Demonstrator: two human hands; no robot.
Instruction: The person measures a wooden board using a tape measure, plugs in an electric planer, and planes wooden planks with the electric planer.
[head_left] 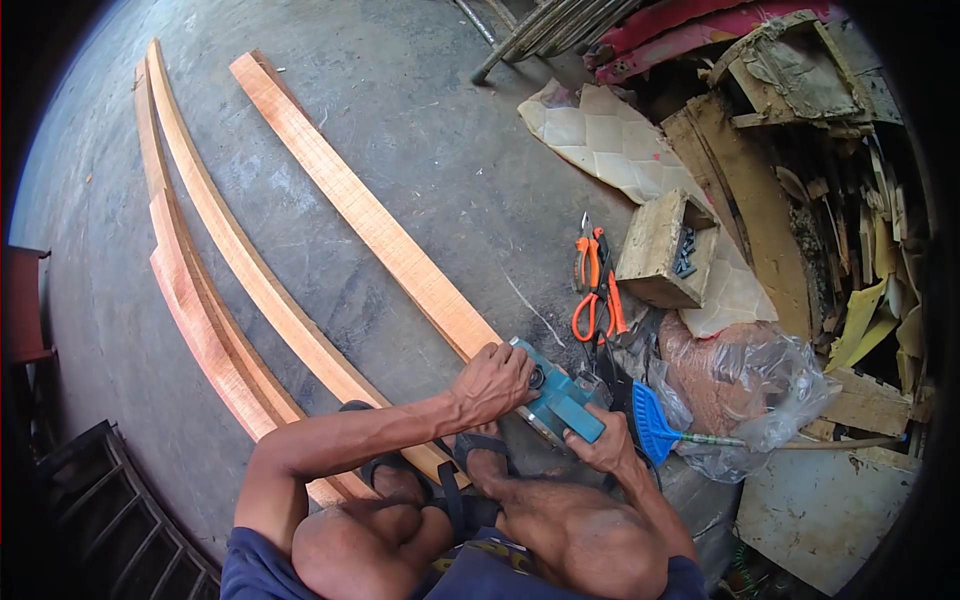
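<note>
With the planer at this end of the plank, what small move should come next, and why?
Probably ease the planer forward along the plank: the left hand is at its front, the right hand at its rear, and the plank stretches away ahead.

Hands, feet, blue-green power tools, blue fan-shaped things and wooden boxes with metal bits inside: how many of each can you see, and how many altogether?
Hands: 2 (left hand, right hand)
Feet: 2 (left foot, right foot)
Blue-green power tool: 1
Blue fan-shaped thing: 1
Wooden box with metal bits: 1
Total: 7
</note>
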